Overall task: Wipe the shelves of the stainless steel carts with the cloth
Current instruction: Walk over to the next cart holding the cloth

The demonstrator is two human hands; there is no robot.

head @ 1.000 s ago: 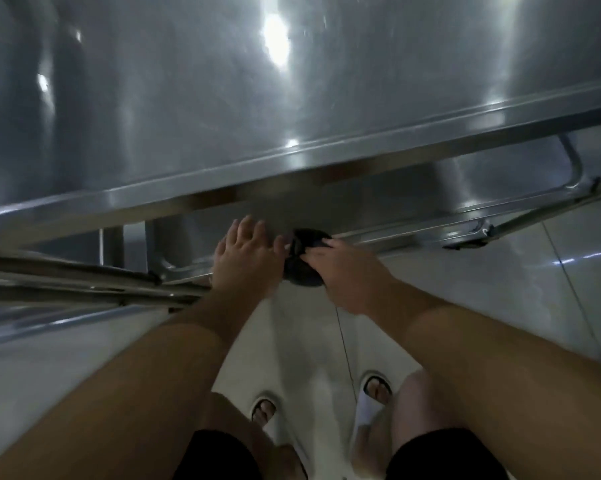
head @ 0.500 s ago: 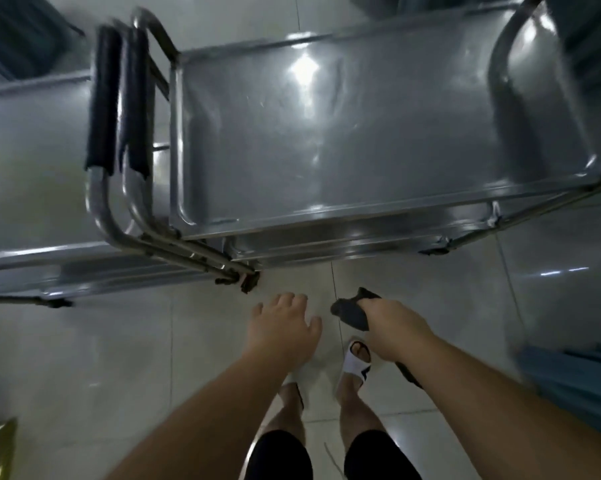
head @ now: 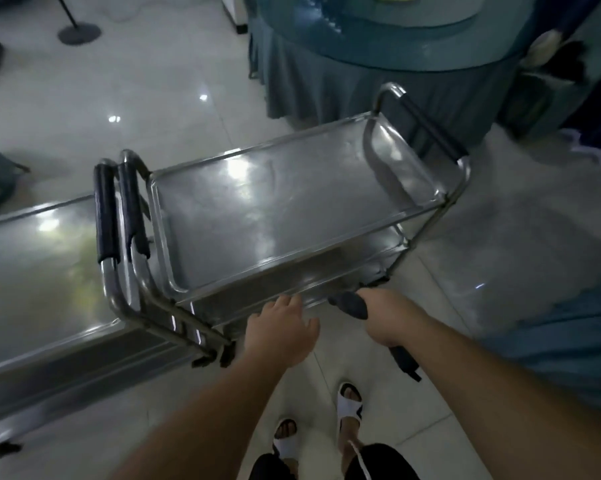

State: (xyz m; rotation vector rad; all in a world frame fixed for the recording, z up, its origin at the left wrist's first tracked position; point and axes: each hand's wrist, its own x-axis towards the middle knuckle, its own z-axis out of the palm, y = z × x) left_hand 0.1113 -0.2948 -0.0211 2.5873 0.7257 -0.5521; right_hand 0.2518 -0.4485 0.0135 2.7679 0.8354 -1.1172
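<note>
Glossy tiled floor (head: 174, 109), two stainless carts parked end to end, a draped round table (head: 378, 60) behind; the right-hand cart (head: 292, 209) is faced, the second cart (head: 32, 271) sits left of it. The dark cloth (head: 352, 304) is gripped in the right hand (head: 387, 315) just off the lower shelf edge, while the left hand (head: 281, 332) is held relaxed, grasping nothing. Likely risk: a hard wipe could roll an unbraced cart, and the dangling cloth tail could snag the frame.

No readable text, label, brand, number or sign anywhere: none on the carts (head: 292, 216), none on the cloth (head: 352, 304), none on the floor (head: 119, 81).
</note>
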